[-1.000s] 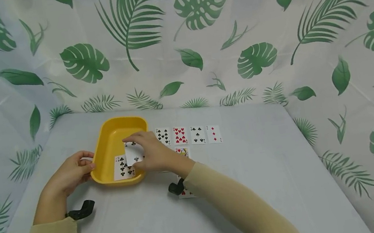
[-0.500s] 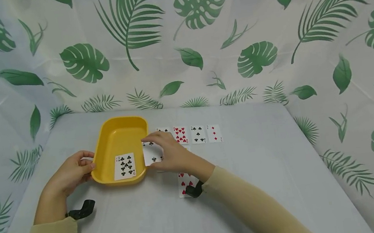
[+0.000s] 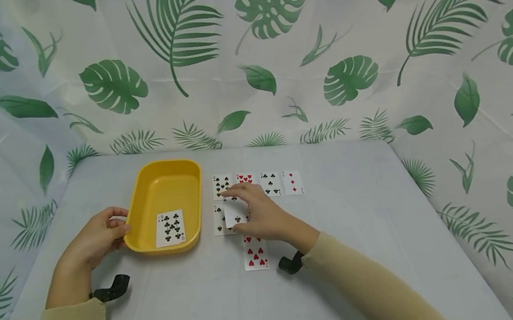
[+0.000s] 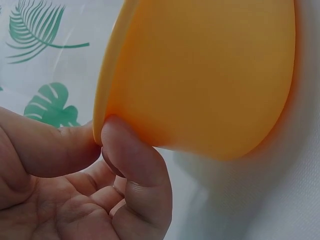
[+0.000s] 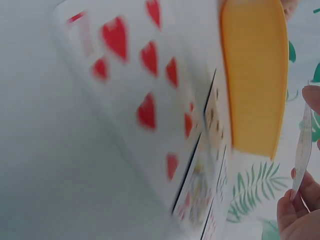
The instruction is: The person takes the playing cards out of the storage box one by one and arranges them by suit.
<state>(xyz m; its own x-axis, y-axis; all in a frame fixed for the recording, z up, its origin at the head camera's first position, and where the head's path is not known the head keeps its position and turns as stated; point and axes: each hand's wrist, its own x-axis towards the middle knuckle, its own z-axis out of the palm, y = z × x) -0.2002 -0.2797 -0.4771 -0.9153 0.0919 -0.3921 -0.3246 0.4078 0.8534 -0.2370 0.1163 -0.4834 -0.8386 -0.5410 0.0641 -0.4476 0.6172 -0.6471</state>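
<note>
My left hand point(image 3: 94, 238) pinches the left rim of a yellow plastic tray point(image 3: 163, 191); in the left wrist view the thumb and a finger point(image 4: 135, 155) close on its edge. One clubs playing card point(image 3: 170, 228) lies face up in the tray's near end. Right of the tray, my right hand point(image 3: 264, 216) holds another clubs card point(image 3: 234, 216) by its edges, between thumb and fingers. This card hangs over the laid-out cards and overlaps a spades card point(image 3: 218, 224) in the head view. The right wrist view shows the held card point(image 5: 302, 150) edge-on.
Behind the right hand is a row of face-up cards: spades point(image 3: 222, 182), partly covered hearts point(image 3: 242, 177), clubs point(image 3: 270, 184) and diamonds point(image 3: 293, 182). Nearer me lies a seven of hearts point(image 3: 256, 257). A leaf-printed cloth point(image 3: 294, 74) stands behind the white table point(image 3: 198, 308).
My right hand has moved rightward from over the tray to over the laid-out cards, carrying the clubs card with it. The left hand and the tray stay where they were.
</note>
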